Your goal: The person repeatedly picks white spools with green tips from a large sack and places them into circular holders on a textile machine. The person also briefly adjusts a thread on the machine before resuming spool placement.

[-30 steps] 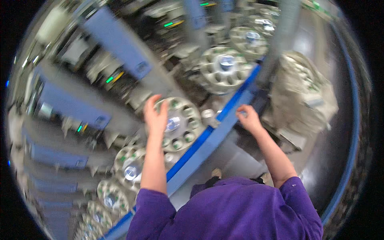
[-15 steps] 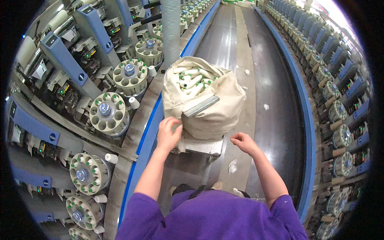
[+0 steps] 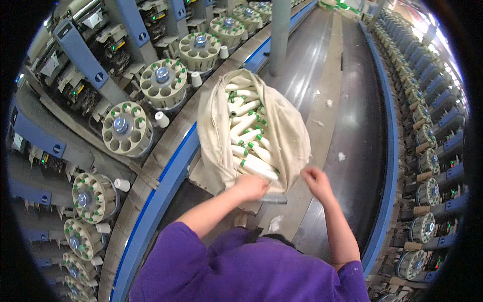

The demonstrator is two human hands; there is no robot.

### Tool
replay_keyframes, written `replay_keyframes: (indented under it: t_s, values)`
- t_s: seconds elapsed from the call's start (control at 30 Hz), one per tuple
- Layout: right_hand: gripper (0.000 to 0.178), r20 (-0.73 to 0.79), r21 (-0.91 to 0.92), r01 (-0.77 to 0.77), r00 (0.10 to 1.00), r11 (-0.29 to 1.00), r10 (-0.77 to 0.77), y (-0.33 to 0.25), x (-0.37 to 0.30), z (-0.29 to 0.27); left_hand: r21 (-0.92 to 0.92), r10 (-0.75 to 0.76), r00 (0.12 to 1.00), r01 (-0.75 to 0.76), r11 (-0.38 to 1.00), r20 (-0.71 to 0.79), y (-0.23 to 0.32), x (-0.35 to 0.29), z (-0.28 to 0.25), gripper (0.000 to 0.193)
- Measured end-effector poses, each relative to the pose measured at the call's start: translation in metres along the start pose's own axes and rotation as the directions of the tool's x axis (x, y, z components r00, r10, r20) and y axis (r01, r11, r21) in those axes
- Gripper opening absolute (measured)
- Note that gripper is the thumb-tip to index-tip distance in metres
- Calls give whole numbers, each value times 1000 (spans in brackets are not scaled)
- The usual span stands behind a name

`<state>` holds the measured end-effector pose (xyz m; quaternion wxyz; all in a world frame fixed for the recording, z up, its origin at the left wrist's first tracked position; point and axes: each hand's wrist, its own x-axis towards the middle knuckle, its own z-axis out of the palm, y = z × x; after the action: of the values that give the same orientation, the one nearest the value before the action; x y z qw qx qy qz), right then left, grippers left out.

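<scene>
A beige cloth sack (image 3: pixel 292 131) stands before me with its mouth wide open. Inside lie many white yarn bobbins (image 3: pixel 246 121) with green ends. My left hand (image 3: pixel 253 187) is closed over the sack's near rim, beside the nearest bobbins; its fingertips are partly hidden. Just under that rim a grey bar (image 3: pixel 274 198) shows, partly covered by the hand and cloth. At the sack's near right side is my right hand (image 3: pixel 317 183), fingers curled in; whether cloth is pinched in them cannot be made out.
Winding machines with round bobbin magazines (image 3: pixel 128 129) line the left, behind a blue rail (image 3: pixel 171 173). A grey post (image 3: pixel 279 38) rises beyond the sack. More machines (image 3: pixel 427 191) run along the right behind another blue rail (image 3: pixel 387 196). Fluff (image 3: pixel 341 157) lies on the floor.
The sack's mouth has opened wider toward me, showing more bobbins. The grey bar has gone from the sack's top to its near edge. My left hand moved right and nearer; the right hand moved slightly right.
</scene>
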<state>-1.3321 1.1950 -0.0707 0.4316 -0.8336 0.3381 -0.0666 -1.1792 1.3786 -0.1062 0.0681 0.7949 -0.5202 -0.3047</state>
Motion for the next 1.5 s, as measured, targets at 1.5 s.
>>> replay_keyframes:
  t_s: [1.5]
  values:
    - [47,979,-126,514,200,848,24,-24,369,41,-769,-988,-64,636,69,-141,69,197,-24,59]
